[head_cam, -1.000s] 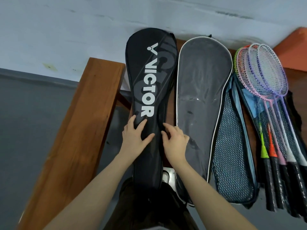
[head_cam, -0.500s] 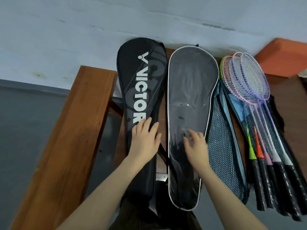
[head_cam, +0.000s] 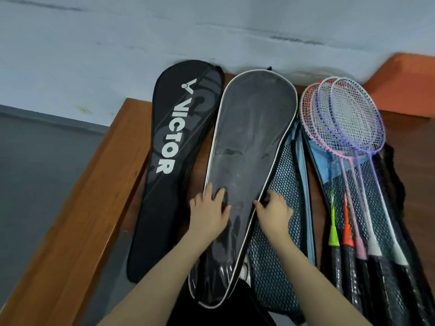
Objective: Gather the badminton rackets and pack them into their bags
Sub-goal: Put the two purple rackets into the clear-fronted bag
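- Two hands work on the grey bag [head_cam: 254,142], my landmark here, a white-piped cover lying flat on the wooden table [head_cam: 98,184] with its wide end toward the wall [head_cam: 164,31].
- I see my left hand [head_cam: 209,214] resting flat on the bag's narrow half, near its left edge, fingers straight and spread, grasping nothing.
- I see my right hand [head_cam: 274,211] at the bag's right edge, fingers curled onto the white piping; whether they truly pinch it I cannot tell.
- Left of the grey bag lies the black VICTOR bag [head_cam: 174,147], just beside it.
- Right of it, partly underneath, lies a blue mesh bag [head_cam: 286,208].
- Further right, the rackets [head_cam: 348,128] lie bunched, heads overlapping, on more dark mesh.
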`<state>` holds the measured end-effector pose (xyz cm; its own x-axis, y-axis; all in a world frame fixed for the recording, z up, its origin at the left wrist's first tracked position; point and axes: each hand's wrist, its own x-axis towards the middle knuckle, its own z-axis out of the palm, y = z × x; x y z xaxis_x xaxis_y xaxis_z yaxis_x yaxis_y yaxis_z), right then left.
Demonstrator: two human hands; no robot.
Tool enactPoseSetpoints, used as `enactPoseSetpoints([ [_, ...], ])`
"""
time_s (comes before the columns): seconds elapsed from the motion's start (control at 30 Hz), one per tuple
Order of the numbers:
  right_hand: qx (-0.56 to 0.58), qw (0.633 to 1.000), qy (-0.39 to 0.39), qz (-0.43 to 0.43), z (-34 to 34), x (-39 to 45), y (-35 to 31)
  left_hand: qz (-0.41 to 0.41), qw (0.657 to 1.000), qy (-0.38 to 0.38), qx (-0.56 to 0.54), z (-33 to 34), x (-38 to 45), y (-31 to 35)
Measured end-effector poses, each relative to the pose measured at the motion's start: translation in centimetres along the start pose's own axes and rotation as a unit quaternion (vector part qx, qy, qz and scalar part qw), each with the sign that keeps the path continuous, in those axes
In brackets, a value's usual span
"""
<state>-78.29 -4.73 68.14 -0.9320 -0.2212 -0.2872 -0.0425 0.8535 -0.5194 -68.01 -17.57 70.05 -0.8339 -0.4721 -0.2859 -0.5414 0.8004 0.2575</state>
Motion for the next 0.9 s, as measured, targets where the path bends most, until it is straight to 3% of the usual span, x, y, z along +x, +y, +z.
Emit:
enactPoseSetpoints([
  [0.2,0.205,0.979,-0.013,-0.014,-2.7,-0.3,0.7,0.015,0.997,-0.034,-0.064,-0.8,-0.1,1.0],
  [0.3,0.204,0.976,0.011,-0.069,-4.3,-0.5,1.1,0.044,0.995,-0.070,-0.052,-1.5,0.9,1.9],
  [0.4,0.186,0.975,0.043,-0.114,-5.9,-0.7,1.5,0.088,0.994,-0.056,-0.035,-2.1,1.7,2.8],
  [0.63,0.208,0.959,0.049,-0.187,-9.1,-1.6,2.0,0.144,0.974,0.015,-0.174,-3.5,3.4,7.8],
  [0.7,0.222,0.953,0.048,-0.200,-9.7,-2.0,1.6,0.120,0.961,0.017,-0.249,-4.4,3.9,9.6],
  [0.8,0.233,0.945,0.058,-0.222,-10.5,-3.0,1.1,0.046,0.900,0.050,-0.431,-6.1,3.8,11.3],
  [0.9,0.233,0.941,0.056,-0.239,-11.4,-3.4,0.8,0.035,0.878,0.086,-0.469,-7.4,3.3,11.7],
])
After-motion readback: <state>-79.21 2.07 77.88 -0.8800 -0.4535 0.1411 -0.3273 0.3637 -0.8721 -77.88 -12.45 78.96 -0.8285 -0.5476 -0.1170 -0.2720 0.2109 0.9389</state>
